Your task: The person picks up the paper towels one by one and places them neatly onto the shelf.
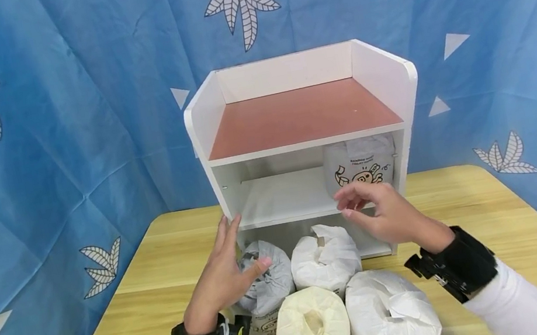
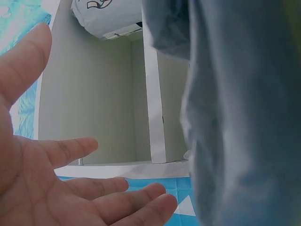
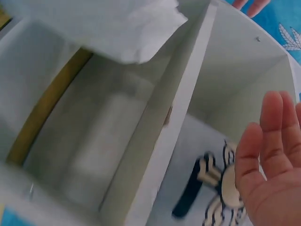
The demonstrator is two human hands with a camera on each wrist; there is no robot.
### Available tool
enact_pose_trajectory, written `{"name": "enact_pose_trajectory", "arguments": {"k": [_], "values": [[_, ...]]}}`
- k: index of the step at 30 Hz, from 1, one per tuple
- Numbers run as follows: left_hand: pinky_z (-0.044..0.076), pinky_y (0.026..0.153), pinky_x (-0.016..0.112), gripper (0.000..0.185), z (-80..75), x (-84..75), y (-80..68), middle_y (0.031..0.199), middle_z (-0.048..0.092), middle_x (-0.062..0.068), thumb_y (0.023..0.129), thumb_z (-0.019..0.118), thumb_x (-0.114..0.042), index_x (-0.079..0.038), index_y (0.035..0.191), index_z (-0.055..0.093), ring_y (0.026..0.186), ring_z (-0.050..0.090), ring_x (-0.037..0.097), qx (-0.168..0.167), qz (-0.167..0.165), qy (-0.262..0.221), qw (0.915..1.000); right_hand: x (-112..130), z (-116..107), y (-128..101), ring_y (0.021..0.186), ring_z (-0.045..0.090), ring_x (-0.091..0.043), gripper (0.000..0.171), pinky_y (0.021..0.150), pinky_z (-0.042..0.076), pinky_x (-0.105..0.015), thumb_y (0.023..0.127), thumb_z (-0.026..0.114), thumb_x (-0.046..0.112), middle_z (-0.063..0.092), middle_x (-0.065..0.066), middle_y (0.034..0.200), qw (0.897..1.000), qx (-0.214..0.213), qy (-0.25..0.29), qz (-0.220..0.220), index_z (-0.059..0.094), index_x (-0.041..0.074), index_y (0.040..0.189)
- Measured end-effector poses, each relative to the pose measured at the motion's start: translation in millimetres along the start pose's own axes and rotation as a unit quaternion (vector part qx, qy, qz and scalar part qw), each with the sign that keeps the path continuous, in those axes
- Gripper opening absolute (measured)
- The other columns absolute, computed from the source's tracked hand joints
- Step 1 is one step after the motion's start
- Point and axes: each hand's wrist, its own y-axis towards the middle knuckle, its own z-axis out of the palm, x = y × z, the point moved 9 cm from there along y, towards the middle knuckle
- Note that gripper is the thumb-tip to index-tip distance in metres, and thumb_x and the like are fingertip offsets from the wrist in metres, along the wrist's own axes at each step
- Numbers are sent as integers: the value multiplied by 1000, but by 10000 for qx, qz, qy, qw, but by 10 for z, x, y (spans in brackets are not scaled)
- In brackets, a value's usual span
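A: Hands first, how did they sit?

B: The left hand (image 1: 224, 272) lay with straight, spread fingers (image 2: 101, 186) against the grey-wrapped paper roll (image 1: 265, 280), the thumb resting on its top; nothing was gripped. The right hand (image 1: 380, 214) hung with loosely bent fingers (image 3: 263, 141) and held nothing.

A: Where did that put the shelf?

B: The white wooden two-tier shelf unit with a reddish-brown top board (image 1: 300, 120) stood just beyond both sets of fingertips, at the back of the pale wooden counter (image 1: 467, 205). One white printed-wrapper paper roll (image 1: 360, 167) sat on the middle shelf, just behind the right fingers and apart from them.

A: And the other rolls?

B: Just to the right of the left fingers stood a white crinkled-wrapper roll (image 1: 325, 259). Nearer the wrists than the fingers were a bare cream paper roll (image 1: 313, 329) and a large white-wrapped roll (image 1: 391, 316), touching side by side. A blue leaf-patterned cloth backdrop (image 1: 51, 109) hung behind the shelf unit.
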Motion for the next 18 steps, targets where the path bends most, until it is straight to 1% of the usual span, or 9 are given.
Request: {"name": "enact_pose_trajectory", "arguments": {"k": [2, 3, 5, 6, 8, 11, 15, 17, 18], "values": [[30, 102, 66, 94, -1, 3, -4, 160, -8, 19, 89, 69, -40, -14, 157, 9, 138, 22, 49, 7, -9, -24, 10000, 61, -15, -94, 78, 62, -11, 24, 70, 53, -26, 83, 64, -7, 67, -4, 91, 9985, 50, -341, -424, 64, -1, 106], [30, 102, 66, 94, -3, 2, -7, 160, -7, 19, 89, 69, -41, -14, 157, 10, 138, 21, 48, 12, -16, -32, 10000, 80, -21, -146, 79, 63, -12, 25, 71, 53, -26, 82, 65, -6, 68, -5, 93, 9971, 68, -488, -575, 64, -2, 107], [30, 102, 65, 95, -1, 5, -10, 160, -8, 19, 89, 69, -42, -14, 157, 10, 138, 21, 48, 32, -14, -47, 10000, 94, -31, -258, 86, 64, -16, 28, 76, 52, -26, 81, 66, -4, 68, -6, 99, 9943, 116, -781, -722, 64, -1, 109], [30, 102, 65, 94, 0, 6, -10, 160, -8, 19, 89, 69, -43, -14, 157, 10, 138, 21, 48, 39, -11, -59, 10000, 96, -37, -314, 89, 64, -18, 30, 76, 53, -28, 80, 67, -3, 68, -7, 103, 9932, 135, -861, -768, 64, -1, 110], [30, 102, 65, 94, 2, 6, -10, 160, -7, 19, 89, 68, -43, -14, 157, 10, 138, 21, 48, 48, -2, -70, 10000, 89, -54, -427, 95, 64, -20, 34, 78, 53, -31, 82, 69, 0, 68, -8, 111, 9926, 183, -983, -692, 63, -1, 115], [30, 102, 65, 94, 2, 1, -7, 160, -8, 19, 89, 69, -41, -13, 157, 10, 138, 21, 48, 49, 23, -73, 10000, 71, -70, -584, 102, 62, -21, 39, 78, 53, -33, 83, 70, 4, 66, -9, 118, 9931, 287, -981, -574, 61, 0, 121], [30, 102, 65, 93, 1, -2, 0, 160, -8, 20, 90, 69, -40, -12, 157, 10, 138, 21, 49, 48, 38, -30, 10000, -6, -44, -789, 108, 59, -22, 50, 81, 52, -31, 82, 71, 8, 61, -12, 127, 9954, 611, -669, -317, 55, -2, 129], [30, 102, 65, 94, -4, 2, 5, 160, -8, 20, 89, 69, -41, -12, 157, 10, 138, 21, 48, 51, 25, -2, 10000, -72, -30, -878, 112, 58, -21, 57, 84, 52, -31, 82, 71, 8, 57, -12, 132, 9961, 742, -474, -67, 51, -3, 134], [31, 102, 65, 94, -9, 4, 7, 160, -8, 20, 89, 69, -42, -12, 157, 10, 138, 22, 49, 45, 20, 8, 10000, -107, -31, -907, 112, 57, -20, 59, 85, 51, -30, 82, 71, 7, 56, -13, 133, 9966, 723, -383, 57, 48, -4, 136]]}}
